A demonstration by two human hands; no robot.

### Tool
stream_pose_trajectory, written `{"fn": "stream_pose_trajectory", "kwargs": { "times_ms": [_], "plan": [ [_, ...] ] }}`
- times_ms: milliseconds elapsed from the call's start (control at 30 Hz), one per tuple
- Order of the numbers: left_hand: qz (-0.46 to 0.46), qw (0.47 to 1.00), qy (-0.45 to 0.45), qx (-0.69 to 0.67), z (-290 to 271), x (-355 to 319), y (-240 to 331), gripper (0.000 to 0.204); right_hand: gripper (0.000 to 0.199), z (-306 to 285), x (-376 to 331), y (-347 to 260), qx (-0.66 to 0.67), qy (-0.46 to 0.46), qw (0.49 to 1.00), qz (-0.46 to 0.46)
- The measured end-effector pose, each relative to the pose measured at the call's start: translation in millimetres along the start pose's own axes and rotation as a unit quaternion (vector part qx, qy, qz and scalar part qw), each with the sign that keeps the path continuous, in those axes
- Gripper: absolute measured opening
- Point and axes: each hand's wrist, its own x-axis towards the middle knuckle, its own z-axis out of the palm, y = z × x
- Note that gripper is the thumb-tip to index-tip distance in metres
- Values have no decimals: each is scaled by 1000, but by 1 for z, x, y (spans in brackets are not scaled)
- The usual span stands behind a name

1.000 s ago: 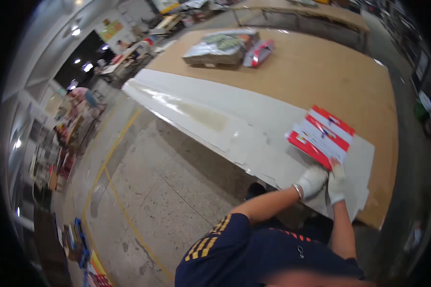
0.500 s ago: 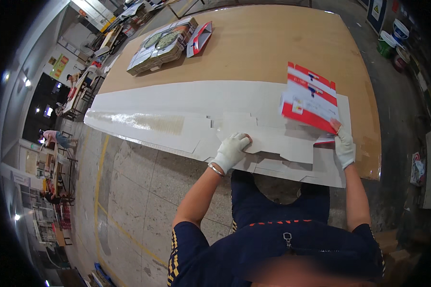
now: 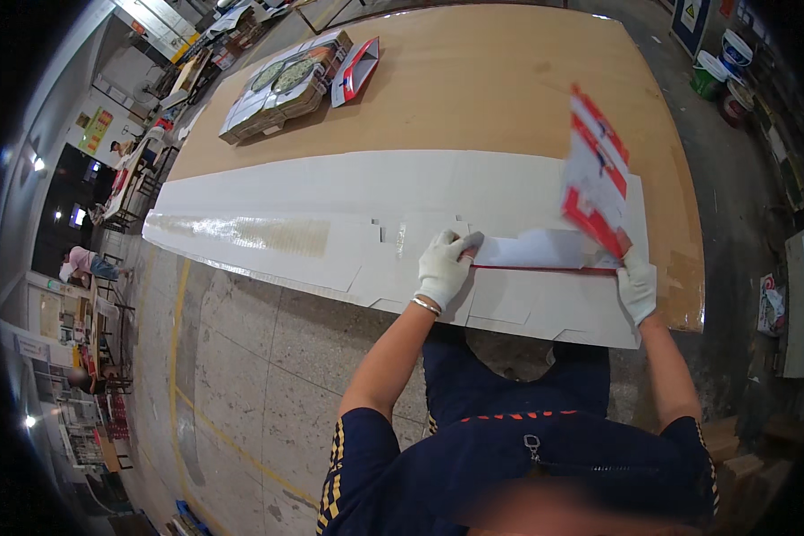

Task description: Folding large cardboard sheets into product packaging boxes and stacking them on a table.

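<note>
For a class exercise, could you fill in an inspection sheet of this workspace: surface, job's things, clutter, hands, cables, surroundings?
Surface: brown tabletop with a white sheet along the near side; a glossy strip shows on the sheet.
Job's things: red-and-white card, raised and blurred; pale red-edged strip on the sheet. Whether they join is unclear.
Clutter: printed stack at the far left, folded carton beside it.
Hands: both gloved; left hand at the strip's left end, right hand holding the card's lower end.
Cables: nothing seen.
Surroundings: buckets at upper right, yellow-lined floor, people at the left.
</note>
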Motion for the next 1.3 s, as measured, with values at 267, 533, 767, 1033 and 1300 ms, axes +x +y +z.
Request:
{"fn": "stream_pose_trajectory", "kwargs": {
  "times_ms": [267, 533, 767, 1033, 1300],
  "plan": [
    [139, 974, 43, 176, 38, 1, -7, 59, 57, 27, 18, -41, -178, -186, 930, -261],
    [161, 958, -112, 210, -34, -34, -36, 97, 54, 66, 32, -65, -202, -226, 895, -329],
    [231, 899, -99, 359, -69, -35, -45, 74, 55, 63, 32, -66, -197, -238, 898, -313],
    [-26, 986, 161, -44, -43, -23, -47, 70, 55, 61, 33, -66, -163, -243, 910, -295],
    [-190, 762, 210, -583, 21, -4, -24, 56, 57, 61, 33, -65, -145, -228, 912, -308]
  ]
}}
